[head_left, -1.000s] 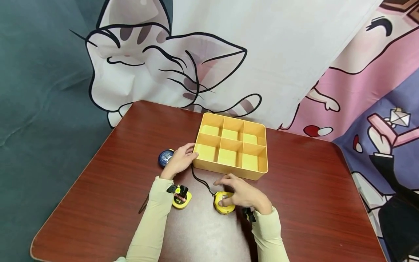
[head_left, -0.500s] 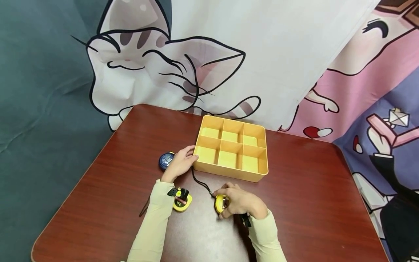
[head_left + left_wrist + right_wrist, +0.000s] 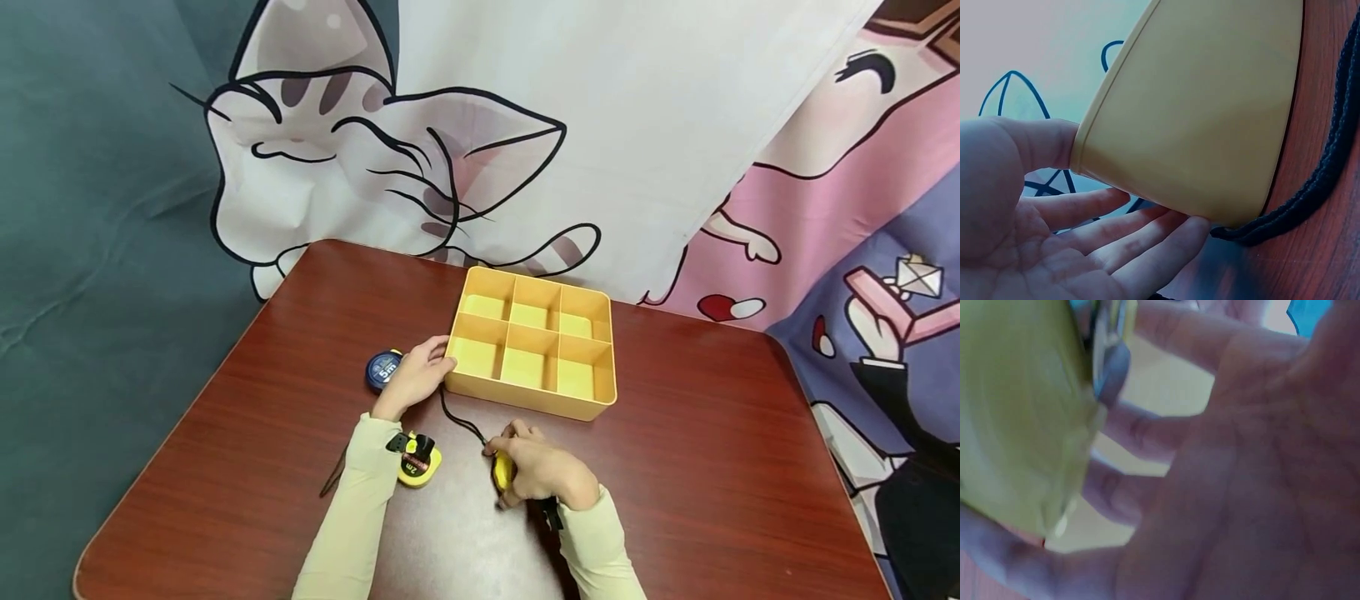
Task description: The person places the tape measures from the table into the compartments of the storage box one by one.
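My left hand (image 3: 416, 377) holds the near-left corner of a yellow six-section box (image 3: 531, 400), thumb at its rim and fingertips against its wall in the left wrist view. In the right wrist view, the fingers of my right hand (image 3: 542, 468) curl round a yellow tape measure (image 3: 1019, 419) with a metal end hook. The hand hides most of it in the head view. From this tape measure a black wrist cord (image 3: 462, 422) runs to the box's near-left corner. All the box sections that show hold nothing.
Left of my left hand lies a round blue tape measure (image 3: 381, 369), partly covered by the hand. Beside my left wrist is a yellow-and-black tape measure (image 3: 420, 471) with a brown cord (image 3: 333, 475). The reddish wooden table (image 3: 697, 467) meets a cartoon-print curtain behind.
My right hand has come down and its fingers have closed round the yellow tape measure, which now stands more on its edge. My left hand stays at the box corner.
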Available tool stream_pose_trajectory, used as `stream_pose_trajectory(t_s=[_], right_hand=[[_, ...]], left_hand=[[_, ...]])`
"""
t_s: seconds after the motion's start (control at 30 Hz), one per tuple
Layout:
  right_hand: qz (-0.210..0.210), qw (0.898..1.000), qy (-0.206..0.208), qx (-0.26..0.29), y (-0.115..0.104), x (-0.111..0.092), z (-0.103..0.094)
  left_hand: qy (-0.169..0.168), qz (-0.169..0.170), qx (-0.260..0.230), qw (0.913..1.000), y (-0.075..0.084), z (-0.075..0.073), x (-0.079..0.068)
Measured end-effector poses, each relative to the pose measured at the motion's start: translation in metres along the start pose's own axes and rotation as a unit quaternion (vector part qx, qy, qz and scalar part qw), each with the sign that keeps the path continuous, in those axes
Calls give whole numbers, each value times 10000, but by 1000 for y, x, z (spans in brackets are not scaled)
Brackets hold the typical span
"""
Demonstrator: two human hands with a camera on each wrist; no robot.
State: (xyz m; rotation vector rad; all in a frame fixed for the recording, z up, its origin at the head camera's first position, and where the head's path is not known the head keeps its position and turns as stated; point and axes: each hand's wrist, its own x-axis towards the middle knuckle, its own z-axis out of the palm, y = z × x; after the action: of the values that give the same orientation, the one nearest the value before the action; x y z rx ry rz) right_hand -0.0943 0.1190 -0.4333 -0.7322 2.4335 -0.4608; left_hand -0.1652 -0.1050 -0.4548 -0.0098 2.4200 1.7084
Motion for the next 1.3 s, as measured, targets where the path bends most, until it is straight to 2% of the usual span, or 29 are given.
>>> stream_pose_trajectory(t_s=[0.2, 0.4, 0.87, 1.3], right_hand=[[101, 9999, 27, 9, -1, 4, 2], [124, 9998, 90, 90, 0, 7, 1], [299, 9993, 63, -206, -3, 3, 5], [190, 9995, 83, -255, 0, 3, 6]], left_hand=[[-20, -94, 73, 9999, -1, -1, -1], [-55, 25, 59, 10000, 3, -3, 1], [26, -188, 72, 9998, 2, 0, 0], [51, -141, 6, 9999, -2, 1, 1]])
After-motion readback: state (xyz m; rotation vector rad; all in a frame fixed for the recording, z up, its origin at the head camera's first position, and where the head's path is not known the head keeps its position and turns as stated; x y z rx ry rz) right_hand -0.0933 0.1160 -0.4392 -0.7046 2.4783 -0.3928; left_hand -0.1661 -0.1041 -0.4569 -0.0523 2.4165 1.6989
